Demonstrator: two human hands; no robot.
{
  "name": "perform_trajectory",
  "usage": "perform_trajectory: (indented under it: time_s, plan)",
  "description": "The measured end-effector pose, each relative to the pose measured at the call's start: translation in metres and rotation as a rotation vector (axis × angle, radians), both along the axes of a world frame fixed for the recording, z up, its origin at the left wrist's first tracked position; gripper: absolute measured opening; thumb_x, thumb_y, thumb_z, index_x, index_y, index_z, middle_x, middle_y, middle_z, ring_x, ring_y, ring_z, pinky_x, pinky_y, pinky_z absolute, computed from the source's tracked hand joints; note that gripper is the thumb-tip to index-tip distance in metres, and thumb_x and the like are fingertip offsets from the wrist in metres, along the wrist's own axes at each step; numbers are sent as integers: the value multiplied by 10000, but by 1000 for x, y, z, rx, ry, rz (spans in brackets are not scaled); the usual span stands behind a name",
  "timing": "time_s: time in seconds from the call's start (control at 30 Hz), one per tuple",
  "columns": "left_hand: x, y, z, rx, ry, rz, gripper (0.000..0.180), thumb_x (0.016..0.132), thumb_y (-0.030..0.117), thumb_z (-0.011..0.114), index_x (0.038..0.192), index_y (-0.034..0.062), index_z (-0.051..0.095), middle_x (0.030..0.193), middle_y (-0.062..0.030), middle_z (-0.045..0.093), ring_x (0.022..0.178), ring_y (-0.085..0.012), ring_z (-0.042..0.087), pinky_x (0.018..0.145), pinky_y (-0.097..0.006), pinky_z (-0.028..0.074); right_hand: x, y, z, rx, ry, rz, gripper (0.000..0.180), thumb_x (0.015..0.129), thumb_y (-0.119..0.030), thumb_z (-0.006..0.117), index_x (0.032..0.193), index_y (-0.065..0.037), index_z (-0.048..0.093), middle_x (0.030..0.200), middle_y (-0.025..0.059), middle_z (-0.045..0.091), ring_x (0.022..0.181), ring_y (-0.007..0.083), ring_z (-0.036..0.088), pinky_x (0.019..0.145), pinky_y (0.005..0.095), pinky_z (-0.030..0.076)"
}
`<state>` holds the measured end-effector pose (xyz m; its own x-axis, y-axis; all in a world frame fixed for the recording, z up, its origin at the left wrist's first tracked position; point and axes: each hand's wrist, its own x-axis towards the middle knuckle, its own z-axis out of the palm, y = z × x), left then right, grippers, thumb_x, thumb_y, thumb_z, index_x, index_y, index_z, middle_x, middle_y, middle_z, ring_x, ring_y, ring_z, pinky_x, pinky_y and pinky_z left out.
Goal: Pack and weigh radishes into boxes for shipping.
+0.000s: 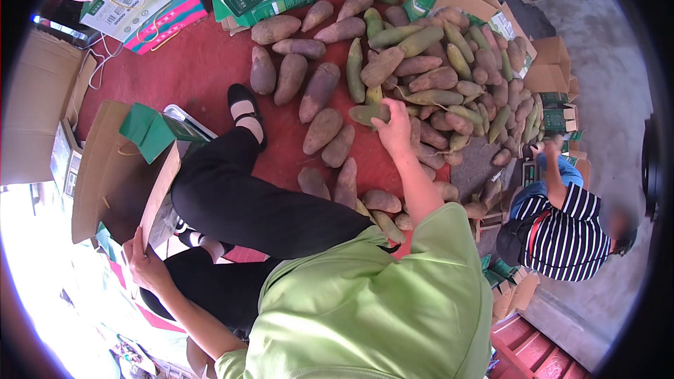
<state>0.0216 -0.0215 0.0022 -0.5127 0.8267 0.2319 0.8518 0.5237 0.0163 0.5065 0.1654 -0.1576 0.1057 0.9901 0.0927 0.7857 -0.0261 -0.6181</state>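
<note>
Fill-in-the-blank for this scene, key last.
The right hand grasps a vegetable coloured ____.
The left hand holds an open box made of ____.
The floor left of the vegetable pile is ____.
The black-and-white shirt at far right is patterned with ____.

Missing: green; cardboard; red; stripes.

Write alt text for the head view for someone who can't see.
The right hand grasps a long green root vegetable beside a heap of green and reddish-brown ones, some lying on a red floor; the left hand holds a brown cardboard box. At right is another person in a black-and-white striped top.
</note>
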Motion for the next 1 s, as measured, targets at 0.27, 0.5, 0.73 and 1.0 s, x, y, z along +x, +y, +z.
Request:
perform_trajectory:
  time_s: [0.27, 0.5, 0.73, 1.0]
  plan:
    - [6, 4, 6, 2, -16, 13, 352, 716, -8, 584, 1025, 140, 664, 853, -21, 563, 800, -219, 596, 647, -342, 468, 27, -39, -72, -170, 27, -281, 448, 600, -116, 776, 1013, -62, 612, 981, 156, 568, 914, 334, 568, 800, 374, 467]
    - [4, 3, 12, -6, -73, 5, 369, 666, -15, 532, 972, 136, 672, 810, -53, 551, 858, -250, 544, 726, -359, 460, 33, 0, -49, -303, 347, -353, 428, 648, -121, 764, 1046, -46, 625, 971, 110, 623, 911, 196, 581, 801, 321, 462]
    - [11, 2, 16, 20, -74, 48, 378, 638, -37, 623, 960, 154, 673, 848, 1, 547, 871, -214, 546, 695, -343, 491, -71, 44, 124, -62, 793, 139, 403, 748, 18, 669, 1133, 16, 552, 1108, 62, 541, 991, 129, 519, 864, 251, 414]
    - [4, 2, 14, 40, -52, 4, 346, 659, -13, 591, 936, 176, 675, 811, -6, 544, 866, -221, 547, 709, -348, 480, -239, 59, 244, 183, 613, 840, 335, 719, 0, 664, 1049, -26, 611, 968, 52, 574, 954, 128, 544, 829, 257, 444]
